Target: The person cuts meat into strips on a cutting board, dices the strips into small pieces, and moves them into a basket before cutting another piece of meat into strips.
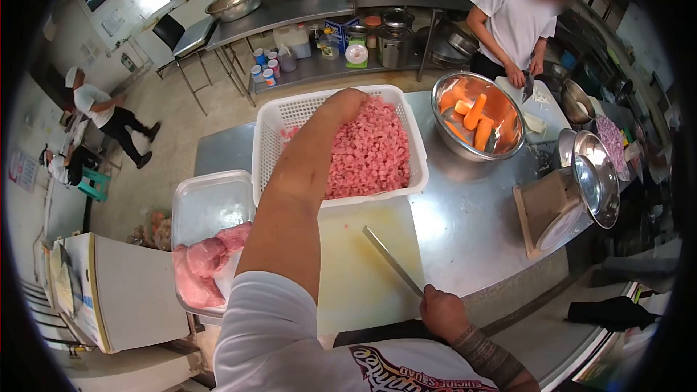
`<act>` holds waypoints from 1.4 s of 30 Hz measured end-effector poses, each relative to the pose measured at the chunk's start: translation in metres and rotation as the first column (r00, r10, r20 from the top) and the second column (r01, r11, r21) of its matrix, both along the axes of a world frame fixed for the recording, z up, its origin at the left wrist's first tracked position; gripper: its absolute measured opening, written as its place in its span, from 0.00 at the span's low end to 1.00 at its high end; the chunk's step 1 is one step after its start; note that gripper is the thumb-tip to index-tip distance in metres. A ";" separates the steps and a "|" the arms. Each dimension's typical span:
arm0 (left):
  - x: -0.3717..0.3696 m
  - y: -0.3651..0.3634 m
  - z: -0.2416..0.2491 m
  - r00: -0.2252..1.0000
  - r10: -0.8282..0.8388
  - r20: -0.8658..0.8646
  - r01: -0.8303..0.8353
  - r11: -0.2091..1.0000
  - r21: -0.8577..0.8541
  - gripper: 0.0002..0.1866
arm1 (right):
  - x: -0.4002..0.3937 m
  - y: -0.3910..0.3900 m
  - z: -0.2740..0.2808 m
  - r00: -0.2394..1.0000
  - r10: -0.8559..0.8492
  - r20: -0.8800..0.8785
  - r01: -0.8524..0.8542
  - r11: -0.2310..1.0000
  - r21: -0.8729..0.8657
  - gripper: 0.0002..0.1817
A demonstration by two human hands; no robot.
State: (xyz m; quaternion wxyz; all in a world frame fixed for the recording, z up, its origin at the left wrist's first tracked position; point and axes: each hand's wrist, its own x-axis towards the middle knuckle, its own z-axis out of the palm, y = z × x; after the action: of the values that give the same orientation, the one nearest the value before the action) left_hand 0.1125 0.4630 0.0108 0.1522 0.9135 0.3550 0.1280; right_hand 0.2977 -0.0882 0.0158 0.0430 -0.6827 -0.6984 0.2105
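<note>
A white perforated basket [417, 174] holds a heap of small diced pink meat [370, 152]. My left hand [347, 104] reaches to the basket's far side, at the edge of the meat; its fingers are hidden. At the lower right, my right hand [444, 311] is closed round the handle of a knife [392, 260], whose blade lies over a yellowish cutting board [356, 276]. The board is in front of the basket and bears a tiny bit of meat. Left of my left arm, a clear tray [210, 207] holds large raw meat pieces [207, 258].
Right of the basket stands a steel bowl [472, 156] with carrots. A scale [548, 210] with a metal pan is farther right. Across the table, a co-worker [515, 22] cuts at a board [552, 112]. Other people are at the far left.
</note>
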 end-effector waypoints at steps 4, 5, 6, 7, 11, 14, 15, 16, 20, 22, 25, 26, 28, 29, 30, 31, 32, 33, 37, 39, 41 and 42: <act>-0.007 -0.016 0.031 0.994 0.112 -0.003 -0.112 0.994 -0.014 0.10 | -0.001 -0.001 -0.001 1.000 0.008 0.011 -0.008 1.000 0.009 0.07; -0.012 -0.018 0.044 0.995 0.082 -0.058 -0.092 0.977 -0.191 0.10 | -0.001 -0.002 -0.002 1.000 -0.002 0.025 0.002 1.000 0.006 0.07; -0.020 -0.029 0.074 0.993 0.044 -0.108 -0.080 0.928 -0.364 0.10 | -0.001 -0.003 -0.006 0.999 -0.013 0.039 0.013 1.000 0.003 0.07; -0.028 -0.036 0.093 0.989 -0.002 -0.150 -0.078 0.848 -0.525 0.10 | -0.002 -0.003 -0.009 0.998 -0.024 0.051 0.024 1.000 0.000 0.06; -0.059 -0.053 0.110 0.158 0.662 0.732 0.586 0.534 -0.609 0.07 | -0.002 -0.003 -0.005 0.999 -0.030 0.012 0.029 0.998 0.051 0.07; -0.094 -0.055 0.042 0.053 0.818 0.573 0.427 0.500 -0.753 0.09 | -0.006 -0.002 -0.003 0.997 -0.071 -0.014 0.072 0.995 0.074 0.07; -0.121 -0.059 0.014 0.313 0.768 0.559 0.324 0.467 -0.823 0.11 | -0.007 -0.002 -0.004 0.996 -0.085 -0.013 0.086 0.993 0.083 0.07; -0.131 -0.089 0.009 0.277 0.787 0.551 0.337 0.458 -0.823 0.11 | -0.009 -0.003 -0.004 0.995 -0.094 -0.012 0.095 0.992 0.088 0.08; -0.181 -0.260 0.020 0.224 0.847 0.482 0.151 0.459 -0.876 0.13 | -0.015 -0.015 0.010 0.985 -0.147 -0.095 0.148 0.989 0.002 0.09; -0.233 -0.308 0.015 0.273 0.855 0.440 -0.039 0.467 -0.883 0.15 | -0.022 -0.023 0.007 0.958 -0.213 -0.195 0.205 0.977 -0.060 0.09; -0.329 -0.359 0.009 0.137 0.829 0.543 -0.062 0.554 -0.830 0.16 | -0.018 -0.041 -0.023 0.920 -0.255 -0.297 0.246 0.967 -0.067 0.06; -0.371 -0.367 -0.006 0.210 0.824 0.526 -0.381 0.565 -0.732 0.16 | -0.029 -0.042 -0.020 0.893 -0.312 -0.323 0.287 0.950 -0.125 0.06; -0.449 -0.377 -0.009 0.297 0.841 0.451 -0.810 0.473 -0.348 0.17 | -0.056 -0.037 -0.001 0.830 -0.426 -0.360 0.362 0.903 -0.234 0.06; -0.477 -0.384 0.001 0.265 0.891 0.367 -0.872 0.384 -0.303 0.18 | -0.067 -0.036 0.001 0.852 -0.393 -0.346 0.335 0.917 -0.216 0.06; -0.497 -0.392 0.001 0.222 0.890 0.399 -0.902 0.343 -0.263 0.20 | -0.076 -0.035 0.002 0.871 -0.361 -0.333 0.310 0.930 -0.198 0.06; -0.514 -0.402 0.000 0.316 0.886 0.338 -0.894 0.398 -0.207 0.21 | -0.086 -0.034 0.004 0.888 -0.331 -0.320 0.286 0.941 -0.180 0.06; -0.522 -0.413 0.010 0.407 0.872 0.270 -0.876 0.457 -0.156 0.23 | -0.098 -0.032 0.006 0.897 -0.290 -0.333 0.245 0.954 -0.171 0.08; -0.523 -0.422 0.011 0.494 0.845 0.207 -0.845 0.523 -0.117 0.24 | -0.109 -0.029 0.010 0.904 -0.251 -0.345 0.205 0.965 -0.164 0.10; -0.542 -0.437 -0.009 0.597 0.801 0.039 -0.796 0.598 -0.094 0.27 | -0.149 -0.023 0.010 0.897 -0.053 -0.439 0.001 0.993 -0.118 0.15; -0.560 -0.444 -0.044 0.428 0.875 0.226 -0.878 0.462 -0.127 0.24 | -0.176 -0.021 0.018 0.875 0.060 -0.480 -0.093 0.995 -0.045 0.17; -0.562 -0.461 -0.044 0.166 0.955 0.245 -0.935 0.232 -0.268 0.23 | -0.203 -0.018 0.022 0.856 0.195 -0.479 -0.208 0.978 0.028 0.19; -0.564 -0.469 -0.044 0.029 0.970 0.240 -0.935 0.111 -0.338 0.23 | -0.217 -0.013 0.027 0.862 0.262 -0.434 -0.277 0.960 0.029 0.19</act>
State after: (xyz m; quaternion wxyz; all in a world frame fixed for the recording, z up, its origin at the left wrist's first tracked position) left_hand -0.4512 -0.0063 -0.0328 0.1369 0.3846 0.8358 0.3671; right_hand 0.0811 -0.1015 0.0432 0.1557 -0.5151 -0.7559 0.3729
